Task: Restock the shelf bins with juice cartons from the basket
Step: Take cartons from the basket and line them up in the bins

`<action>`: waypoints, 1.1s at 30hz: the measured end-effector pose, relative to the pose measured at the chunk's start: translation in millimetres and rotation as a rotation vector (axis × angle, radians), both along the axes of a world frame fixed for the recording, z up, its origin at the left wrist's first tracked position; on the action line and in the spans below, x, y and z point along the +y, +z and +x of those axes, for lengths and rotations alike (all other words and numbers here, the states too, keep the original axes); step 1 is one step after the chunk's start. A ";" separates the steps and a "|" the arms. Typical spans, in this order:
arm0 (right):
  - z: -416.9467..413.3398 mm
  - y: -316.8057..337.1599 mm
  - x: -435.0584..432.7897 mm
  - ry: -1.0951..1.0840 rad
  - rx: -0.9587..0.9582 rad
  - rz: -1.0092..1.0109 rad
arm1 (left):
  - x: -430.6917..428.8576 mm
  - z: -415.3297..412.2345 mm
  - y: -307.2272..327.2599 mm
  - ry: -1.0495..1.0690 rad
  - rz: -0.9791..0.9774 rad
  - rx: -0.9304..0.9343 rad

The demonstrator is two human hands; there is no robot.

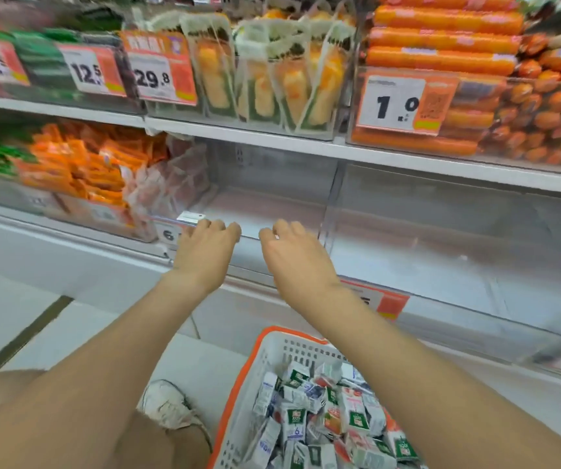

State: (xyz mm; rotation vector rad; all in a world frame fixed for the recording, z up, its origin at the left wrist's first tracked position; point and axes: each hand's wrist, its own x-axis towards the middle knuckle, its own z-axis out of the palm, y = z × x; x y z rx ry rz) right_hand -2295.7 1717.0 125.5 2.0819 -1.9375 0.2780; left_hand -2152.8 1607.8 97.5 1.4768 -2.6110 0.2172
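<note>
A white basket with an orange rim (238,384) stands on the floor at the bottom centre, filled with several small juice cartons (316,414). Above it, a clear empty shelf bin (272,201) sits on the lower shelf. My left hand (204,248) and my right hand (292,255) both reach to that bin's front edge, fingers curled over the clear lip. Neither hand holds a carton. The fingertips are partly hidden by the edge.
A second empty clear bin (441,231) lies to the right. To the left, a bin holds orange packets (79,164). The upper shelf carries bagged snacks (265,72), orange sausages (441,38) and price tags (390,103). My shoe (167,404) rests beside the basket.
</note>
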 end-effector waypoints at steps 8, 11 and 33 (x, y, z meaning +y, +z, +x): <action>17.7 10.4 -37.4 -0.139 0.019 0.125 | -12.4 3.3 14.1 -0.010 -0.010 0.067; 17.3 17.2 -36.7 -0.169 -0.031 0.087 | -7.7 7.2 23.3 -0.022 -0.016 0.057; 35.8 -5.3 -9.5 -0.150 -0.048 0.151 | -17.6 46.0 21.4 0.026 0.127 -0.248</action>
